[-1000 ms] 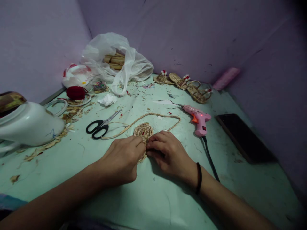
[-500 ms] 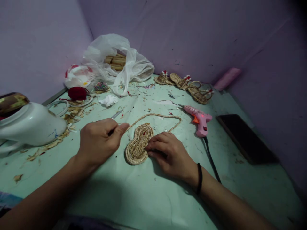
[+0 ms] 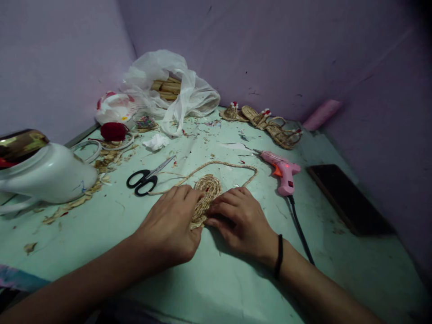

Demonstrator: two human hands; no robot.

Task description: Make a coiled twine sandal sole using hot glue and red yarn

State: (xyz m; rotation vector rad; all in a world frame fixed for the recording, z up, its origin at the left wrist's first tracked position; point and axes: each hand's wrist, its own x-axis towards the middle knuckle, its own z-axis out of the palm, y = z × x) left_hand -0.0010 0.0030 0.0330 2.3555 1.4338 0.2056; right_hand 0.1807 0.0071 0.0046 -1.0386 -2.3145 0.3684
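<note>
A coiled, braided straw sole [image 3: 208, 193] lies on the pale green table between my hands. My left hand [image 3: 175, 220] grips its left edge, thumb near the lower end. On the right edge, the fingers of my right hand [image 3: 236, 220] are pinched against the coil. A loose braided cord [image 3: 216, 163] runs from near my right hand in an arc behind the sole and back to the left, thinning out by the black-handled scissors [image 3: 148, 175]. The scissors lie partly spread, left of the sole. A pink glue gun [image 3: 283, 171] with a red light rests to the right.
A dark phone [image 3: 347, 198] lies at the right. Finished straw sandals [image 3: 280, 132], a pink roll [image 3: 322, 114] and a plastic bag [image 3: 189, 90] of dried stalks line the back. At left are a white pitcher [image 3: 67, 173], red yarn [image 3: 114, 131] and leaf scraps.
My left hand has let go of the cord and moved right and down onto the sole's left edge, uncovering the scissors. My right hand stays at the right edge. The view has shifted slightly.
</note>
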